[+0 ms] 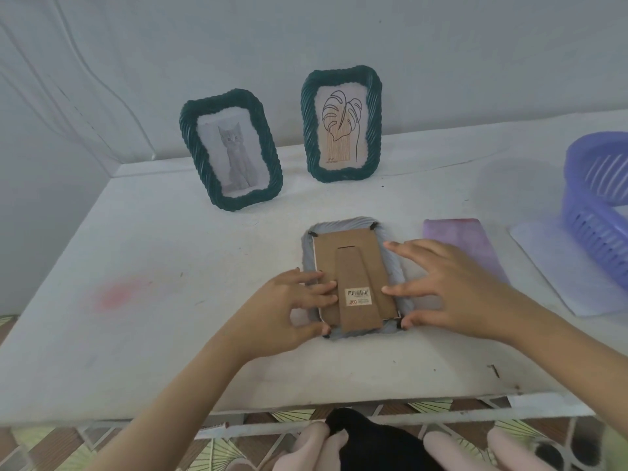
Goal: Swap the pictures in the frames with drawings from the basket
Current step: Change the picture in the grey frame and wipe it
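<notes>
On the white table (142, 266), a pale frame (353, 229) lay face down, cardboard back (343, 246) and stand up. Left hand (289, 307) and right hand (452, 294) — fingers spread — pressed its two sides. Behind stood a cat frame (231, 149) and a leaf frame (341, 124); right — a purple basket (601, 212).

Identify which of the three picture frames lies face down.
The pale frame under both hands, cardboard back up. The two dark green frames, cat and leaf, stand upright.
</notes>
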